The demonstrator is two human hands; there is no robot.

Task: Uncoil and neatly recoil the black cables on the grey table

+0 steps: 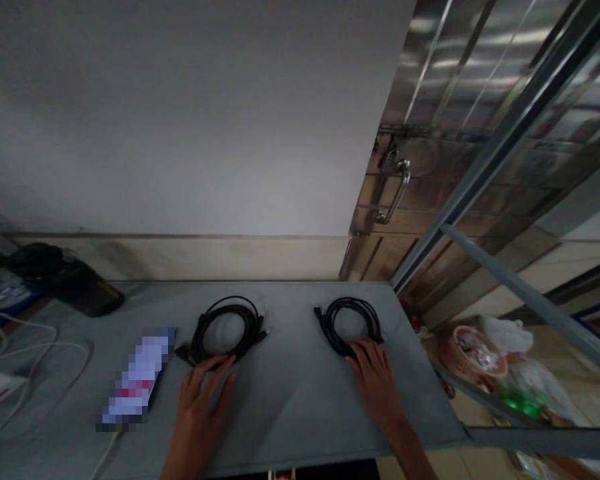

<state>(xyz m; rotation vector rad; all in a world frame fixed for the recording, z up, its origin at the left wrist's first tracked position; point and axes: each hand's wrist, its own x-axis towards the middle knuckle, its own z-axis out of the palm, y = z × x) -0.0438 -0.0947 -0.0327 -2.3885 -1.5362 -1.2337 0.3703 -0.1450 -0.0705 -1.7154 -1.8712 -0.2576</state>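
On the grey table (290,413), the left hand (197,403), loosely open, touches the left black cable coil's (198,340) near edge; the right hand (375,380), fingers loosely spread, touches the right coil (329,328). Lifting either calls for a closer grip.

Surface: grey table (290,413)
Middle: black cable coil (197,337)
Right: second coil (330,333), well apart
Left: lit phone (139,377), white cords (111,447), white adapter (0,390)
Far left: black object (87,290)

Both hands, left (203,400) and right (375,380), reach forward, palms down, fingers bent.
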